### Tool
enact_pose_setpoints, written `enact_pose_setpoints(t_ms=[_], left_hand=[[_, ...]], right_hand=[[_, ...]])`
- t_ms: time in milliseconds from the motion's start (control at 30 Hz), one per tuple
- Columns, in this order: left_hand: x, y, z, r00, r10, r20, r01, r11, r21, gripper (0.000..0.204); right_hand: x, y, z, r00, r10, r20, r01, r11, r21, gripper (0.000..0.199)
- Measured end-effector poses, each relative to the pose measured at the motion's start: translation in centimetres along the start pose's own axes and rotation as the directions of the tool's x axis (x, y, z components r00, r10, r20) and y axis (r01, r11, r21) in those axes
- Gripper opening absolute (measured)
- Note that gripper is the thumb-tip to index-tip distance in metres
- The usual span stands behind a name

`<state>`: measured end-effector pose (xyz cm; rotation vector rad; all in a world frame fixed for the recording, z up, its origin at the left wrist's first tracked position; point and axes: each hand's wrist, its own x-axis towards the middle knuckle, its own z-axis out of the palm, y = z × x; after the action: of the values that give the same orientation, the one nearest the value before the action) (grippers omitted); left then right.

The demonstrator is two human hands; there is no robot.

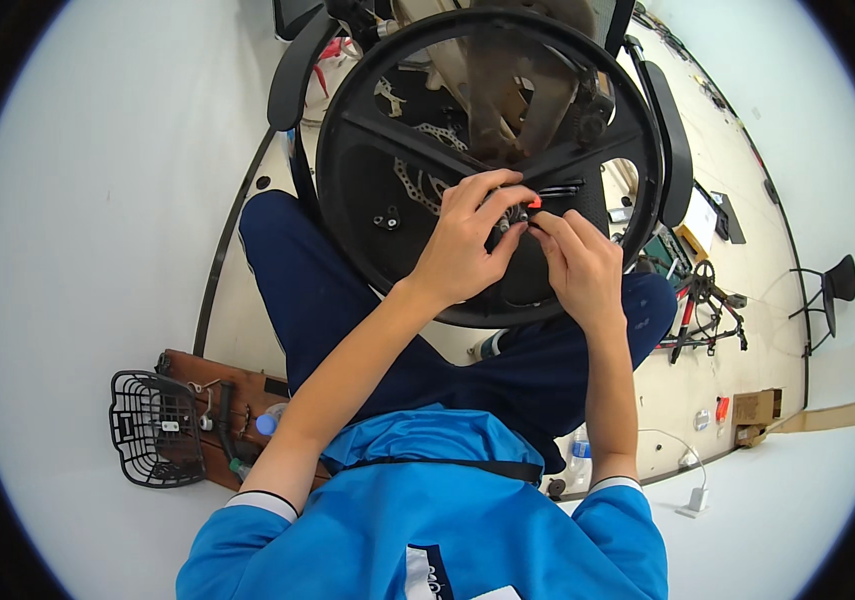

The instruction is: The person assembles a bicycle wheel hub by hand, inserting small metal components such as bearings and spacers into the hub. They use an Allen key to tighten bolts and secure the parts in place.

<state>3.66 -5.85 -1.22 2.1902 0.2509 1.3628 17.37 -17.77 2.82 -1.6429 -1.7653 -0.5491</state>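
Both hands meet over a large black spoked wheel (333, 165), which is in front of me between chair armrests. My left hand (467, 240) pinches a small dark metal part (509, 216) that has an orange-red piece (534, 202) on it. From the other side, the bent fingertips of my right hand (579, 265) close on the same part. My fingers cover much of it, so its exact kind cannot be made out. Left of my hands lies a silver brake disc (405, 180), with a small black metal piece (387, 217) nearer me.
Black armrests (299, 75) flank the wheel. At lower left, a black wire basket (152, 430) stands by a wooden surface (247, 395). To the right are a small bike frame (692, 310), a cardboard box (755, 406), a water bottle (581, 450) and a black chair (837, 280).
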Motion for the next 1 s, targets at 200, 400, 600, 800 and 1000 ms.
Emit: enact_pose_setpoints(t_ms=[200, 400, 600, 800, 1000], left_hand=[[0.0, -0.2, 0.4, 0.998, -0.047, 0.032, 0.049, 0.997, -0.059, 0.057], [-0.1, -0.3, 0.2, 0.996, -0.040, 0.077, 0.043, 0.998, -0.040, 0.055], [-0.1, -0.4, 0.2, 0.995, -0.023, 0.097, 0.026, 0.999, -0.028, 0.053], [-0.2, -0.4, 0.4, 0.995, -0.034, 0.089, 0.035, 0.999, -0.013, 0.052], [-0.2, -0.5, 0.7, 0.996, -0.023, 0.089, 0.026, 0.999, -0.033, 0.052]], right_hand=[[1.7, 1.5, -0.6, 0.973, -0.205, 0.102, 0.212, 0.976, -0.056, 0.021], [2.7, 2.0, -1.8, 0.902, -0.342, 0.263, 0.377, 0.921, -0.099, 0.024], [5.1, 2.5, -2.9, 0.723, -0.587, 0.365, 0.669, 0.727, -0.157, 0.025], [8.5, 4.2, -2.8, 0.452, -0.768, 0.454, 0.872, 0.488, -0.043, 0.017], [8.8, 4.0, -2.7, 0.412, -0.748, 0.520, 0.889, 0.455, -0.051, 0.016]])
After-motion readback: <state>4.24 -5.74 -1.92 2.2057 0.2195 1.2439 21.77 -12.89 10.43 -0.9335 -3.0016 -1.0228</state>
